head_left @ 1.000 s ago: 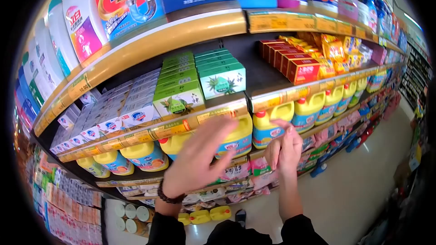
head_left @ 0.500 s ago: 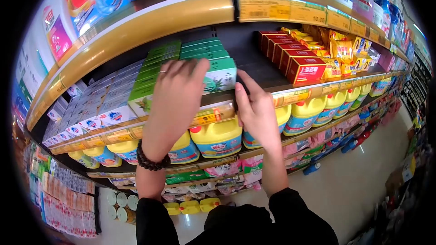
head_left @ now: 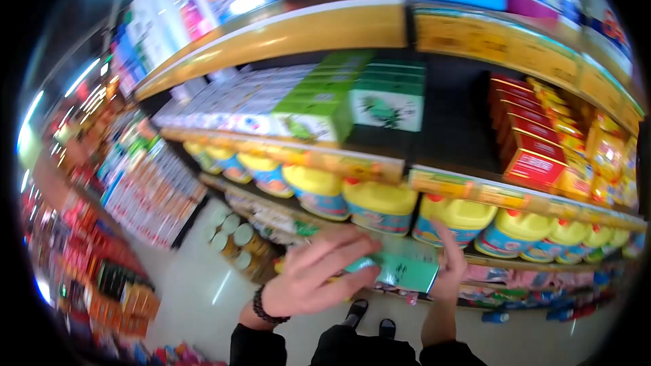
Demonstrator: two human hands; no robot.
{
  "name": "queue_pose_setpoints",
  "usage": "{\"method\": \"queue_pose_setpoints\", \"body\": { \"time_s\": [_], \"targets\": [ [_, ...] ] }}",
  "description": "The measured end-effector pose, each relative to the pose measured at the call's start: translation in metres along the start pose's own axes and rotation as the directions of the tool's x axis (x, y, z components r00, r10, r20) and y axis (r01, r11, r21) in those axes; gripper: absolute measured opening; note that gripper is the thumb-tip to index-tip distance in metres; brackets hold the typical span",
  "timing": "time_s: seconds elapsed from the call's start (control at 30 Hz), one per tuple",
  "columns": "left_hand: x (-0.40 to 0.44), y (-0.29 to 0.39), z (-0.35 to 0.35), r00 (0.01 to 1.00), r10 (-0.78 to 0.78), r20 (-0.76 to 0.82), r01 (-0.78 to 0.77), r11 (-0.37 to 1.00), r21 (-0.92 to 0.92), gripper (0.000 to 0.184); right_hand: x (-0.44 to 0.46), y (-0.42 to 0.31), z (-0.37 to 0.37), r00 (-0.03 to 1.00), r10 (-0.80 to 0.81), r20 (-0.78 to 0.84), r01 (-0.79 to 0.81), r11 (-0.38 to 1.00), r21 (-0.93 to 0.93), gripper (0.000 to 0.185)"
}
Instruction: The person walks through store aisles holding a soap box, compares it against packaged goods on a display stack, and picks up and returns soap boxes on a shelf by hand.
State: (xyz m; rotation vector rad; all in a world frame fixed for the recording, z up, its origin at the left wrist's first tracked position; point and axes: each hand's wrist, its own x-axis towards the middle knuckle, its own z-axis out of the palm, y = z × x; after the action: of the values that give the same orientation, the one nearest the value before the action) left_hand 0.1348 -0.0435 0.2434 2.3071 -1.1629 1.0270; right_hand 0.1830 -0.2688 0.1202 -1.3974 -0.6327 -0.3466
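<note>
A teal-green soap box (head_left: pixel 407 272) is held low in front of the shelf, between my two hands. My left hand (head_left: pixel 324 272), with a dark bead bracelet at the wrist, has its fingers closed over the left end of the box. At the other end, my right hand (head_left: pixel 447 272) grips the edge, thumb and fingers around it. On the shelf above stand matching dark green boxes (head_left: pixel 388 103) with a leaf picture, beside a row of lighter green boxes (head_left: pixel 310 114).
White boxes (head_left: pixel 234 105) line the left of the shelf; red boxes (head_left: pixel 532 156) and yellow packets (head_left: pixel 600 156) stand at the right. Yellow jugs (head_left: pixel 380 205) fill the shelf below. The gold shelf edge (head_left: pixel 325 24) juts out overhead. Round tins (head_left: pixel 234 240) stand on the floor.
Both hands have come down and away from the shelf, bringing one green soap box out of the dark green row. The view has turned left and tilted.
</note>
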Motion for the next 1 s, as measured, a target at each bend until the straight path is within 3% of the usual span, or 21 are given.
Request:
{"method": "queue_pose_setpoints", "body": {
  "time_s": [0.07,0.1,0.17,0.2,0.27,0.37,0.4,0.5,0.6,0.63,0.7,0.8,0.97,1.0],
  "targets": [
    [-0.050,0.014,0.009,0.981,-0.156,0.117,0.169,0.980,-0.107,0.030,-0.041,0.027,-0.010,0.959,0.116,0.260,-0.091,0.990,-0.104,0.065],
    [-0.079,0.026,0.021,0.948,-0.292,0.124,0.307,0.944,-0.124,0.034,-0.062,0.038,-0.009,0.888,0.251,0.386,-0.213,0.967,-0.139,0.060],
    [-0.146,0.045,0.043,0.779,-0.600,0.182,0.626,0.754,-0.199,0.033,-0.103,0.060,0.006,0.647,0.626,0.436,-0.636,0.758,-0.145,0.052],
    [-0.183,0.058,0.054,0.663,-0.720,0.205,0.748,0.626,-0.220,0.032,-0.126,0.074,0.015,0.547,0.686,0.480,-0.701,0.689,-0.184,0.049],
    [-0.250,0.083,0.074,0.520,-0.819,0.244,0.853,0.481,-0.203,0.031,-0.164,0.107,0.035,0.347,0.770,0.535,-0.786,0.550,-0.283,0.045],
    [-0.297,0.110,0.069,0.299,-0.900,0.316,0.953,0.264,-0.152,0.030,-0.207,0.126,0.058,0.119,0.761,0.638,-0.822,0.436,-0.366,0.047],
    [-0.307,0.116,0.064,0.222,-0.914,0.340,0.974,0.189,-0.129,0.029,-0.210,0.132,0.069,0.098,0.750,0.655,-0.856,0.398,-0.329,0.045],
    [-0.343,0.120,0.049,0.197,-0.946,0.257,0.977,0.170,-0.126,0.039,-0.209,0.139,0.115,0.053,0.720,0.692,-0.917,0.309,-0.251,0.038],
    [-0.366,0.119,0.018,0.298,-0.954,0.033,0.951,0.293,-0.099,0.057,-0.190,0.151,0.183,0.052,0.672,0.739,-0.948,0.267,-0.175,0.029],
    [-0.374,0.118,0.005,0.273,-0.962,-0.009,0.955,0.272,-0.117,0.062,-0.182,0.152,0.206,0.036,0.630,0.775,-0.963,0.228,-0.141,0.027],
    [-0.396,0.118,-0.026,0.224,-0.971,-0.084,0.960,0.234,-0.151,0.073,-0.172,0.139,0.258,0.064,0.608,0.791,-0.898,0.381,-0.220,0.027],
    [-0.434,0.129,-0.063,0.145,-0.965,-0.218,0.977,0.175,-0.123,0.076,-0.182,0.122,0.322,0.009,0.595,0.804,-0.822,0.462,-0.332,0.026],
    [-0.500,0.160,-0.115,0.012,-0.975,-0.220,0.991,0.041,-0.125,0.078,-0.235,0.117,0.397,-0.199,0.549,0.812,-0.846,0.322,-0.425,0.025],
    [-0.513,0.165,-0.121,-0.019,-0.976,-0.218,0.991,0.010,-0.130,0.078,-0.245,0.111,0.410,-0.194,0.568,0.799,-0.825,0.346,-0.447,0.025]
  ]
}}
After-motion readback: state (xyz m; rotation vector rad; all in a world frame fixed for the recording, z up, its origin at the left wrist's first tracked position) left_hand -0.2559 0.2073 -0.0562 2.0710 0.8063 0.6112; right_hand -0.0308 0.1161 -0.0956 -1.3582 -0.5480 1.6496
